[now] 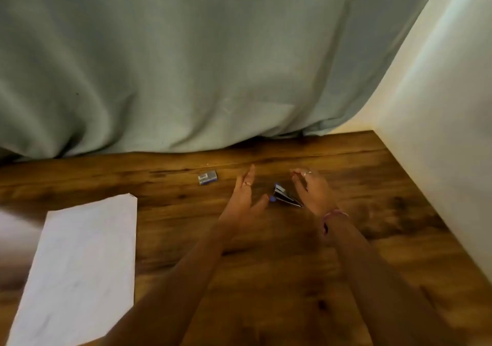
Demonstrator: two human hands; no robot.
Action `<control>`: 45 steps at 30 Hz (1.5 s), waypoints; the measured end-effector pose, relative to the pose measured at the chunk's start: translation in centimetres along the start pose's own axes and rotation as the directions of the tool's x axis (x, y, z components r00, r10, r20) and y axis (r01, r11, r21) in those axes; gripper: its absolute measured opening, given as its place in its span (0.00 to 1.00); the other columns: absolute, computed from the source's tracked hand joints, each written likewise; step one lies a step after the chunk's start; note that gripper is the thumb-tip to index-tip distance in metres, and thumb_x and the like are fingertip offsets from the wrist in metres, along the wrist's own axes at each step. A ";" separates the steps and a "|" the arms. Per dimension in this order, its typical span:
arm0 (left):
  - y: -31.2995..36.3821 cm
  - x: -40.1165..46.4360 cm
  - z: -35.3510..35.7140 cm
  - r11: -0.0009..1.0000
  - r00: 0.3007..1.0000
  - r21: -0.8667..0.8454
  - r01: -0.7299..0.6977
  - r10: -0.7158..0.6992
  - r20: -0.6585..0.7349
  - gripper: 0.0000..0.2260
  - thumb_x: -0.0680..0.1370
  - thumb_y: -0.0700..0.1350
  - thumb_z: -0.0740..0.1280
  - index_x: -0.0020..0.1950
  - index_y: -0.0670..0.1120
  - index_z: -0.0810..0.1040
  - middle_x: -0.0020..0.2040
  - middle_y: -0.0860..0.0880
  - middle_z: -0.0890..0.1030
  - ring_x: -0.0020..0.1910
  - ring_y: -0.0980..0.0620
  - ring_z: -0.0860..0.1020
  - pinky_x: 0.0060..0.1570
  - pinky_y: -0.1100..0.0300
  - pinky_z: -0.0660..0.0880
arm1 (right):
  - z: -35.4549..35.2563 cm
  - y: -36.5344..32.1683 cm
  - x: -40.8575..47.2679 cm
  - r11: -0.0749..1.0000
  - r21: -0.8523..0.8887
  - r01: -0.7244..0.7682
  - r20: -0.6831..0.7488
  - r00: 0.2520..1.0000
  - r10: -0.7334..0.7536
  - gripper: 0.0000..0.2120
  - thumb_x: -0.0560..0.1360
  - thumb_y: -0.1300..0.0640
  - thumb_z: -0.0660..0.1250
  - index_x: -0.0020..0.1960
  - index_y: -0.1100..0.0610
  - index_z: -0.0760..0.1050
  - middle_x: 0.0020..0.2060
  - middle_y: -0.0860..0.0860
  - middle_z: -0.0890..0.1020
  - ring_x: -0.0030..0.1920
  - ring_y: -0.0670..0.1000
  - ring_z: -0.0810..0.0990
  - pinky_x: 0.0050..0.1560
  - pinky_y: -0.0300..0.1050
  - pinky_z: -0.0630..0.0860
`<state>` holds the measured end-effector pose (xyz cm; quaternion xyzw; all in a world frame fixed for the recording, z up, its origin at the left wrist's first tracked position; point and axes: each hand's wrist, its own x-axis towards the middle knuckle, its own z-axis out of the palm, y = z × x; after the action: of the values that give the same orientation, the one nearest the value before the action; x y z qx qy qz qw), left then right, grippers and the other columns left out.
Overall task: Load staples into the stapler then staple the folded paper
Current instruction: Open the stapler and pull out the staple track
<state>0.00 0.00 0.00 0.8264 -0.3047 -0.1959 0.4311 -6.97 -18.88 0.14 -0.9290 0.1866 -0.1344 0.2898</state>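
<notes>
Folded paper [80,268] lies nearest on the worktop [266,279]; I bring my left hand [243,199] and right hand [310,191], both spread and holding nothing, either side of the stapler [286,199]; better steady its base first, then fetch the staple box [207,178] beyond.

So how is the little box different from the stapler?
The staple box is a flat closed rectangle, while the stapler looks hinged open in a wedge shape. The staple box looks smaller than the stapler. The staple box lies alone to the left of the left hand, but the stapler sits between that and the right hand, neither gripping it. Both show some blue and rest on the wooden table.
</notes>
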 end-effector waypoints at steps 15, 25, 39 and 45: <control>2.2 0.4 5.5 0.216 0.742 -0.836 0.505 -0.603 0.293 0.08 0.79 0.37 0.62 0.58 0.39 0.75 0.54 0.42 0.79 0.57 0.46 0.77 0.61 0.54 0.73 | 2.0 2.4 0.4 0.987 -0.012 -0.158 0.321 0.935 0.154 0.16 0.77 0.53 0.64 0.63 0.56 0.75 0.59 0.54 0.78 0.58 0.51 0.75 0.54 0.40 0.67; 2.3 0.3 7.2 0.302 0.768 -0.846 0.440 -0.615 0.179 0.11 0.80 0.38 0.60 0.59 0.41 0.78 0.51 0.47 0.82 0.51 0.54 0.79 0.48 0.63 0.74 | 4.0 1.3 -2.6 0.986 0.066 -0.151 0.167 0.976 0.138 0.11 0.79 0.60 0.61 0.60 0.60 0.76 0.58 0.57 0.76 0.59 0.56 0.73 0.60 0.46 0.66; 1.6 -2.9 4.8 0.500 0.926 -0.809 0.309 -0.351 0.137 0.10 0.78 0.39 0.66 0.59 0.45 0.78 0.58 0.44 0.81 0.57 0.49 0.80 0.55 0.54 0.79 | 2.3 -0.8 -6.8 0.541 0.740 -0.398 0.349 0.916 0.196 0.11 0.77 0.56 0.64 0.55 0.42 0.77 0.52 0.45 0.82 0.53 0.43 0.81 0.49 0.40 0.78; 2.4 -4.9 2.1 0.617 0.977 -0.763 0.194 -0.189 0.096 0.10 0.77 0.38 0.67 0.58 0.43 0.78 0.54 0.44 0.82 0.54 0.46 0.82 0.51 0.51 0.79 | 0.7 -3.7 -7.8 0.357 0.847 -0.394 0.361 0.919 0.158 0.14 0.70 0.46 0.68 0.54 0.48 0.80 0.51 0.50 0.84 0.54 0.50 0.82 0.49 0.48 0.80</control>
<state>-5.62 1.03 1.15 0.5920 -0.1042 -0.3539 0.7165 -12.71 -12.42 0.69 -0.5849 0.2052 -0.0606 0.7824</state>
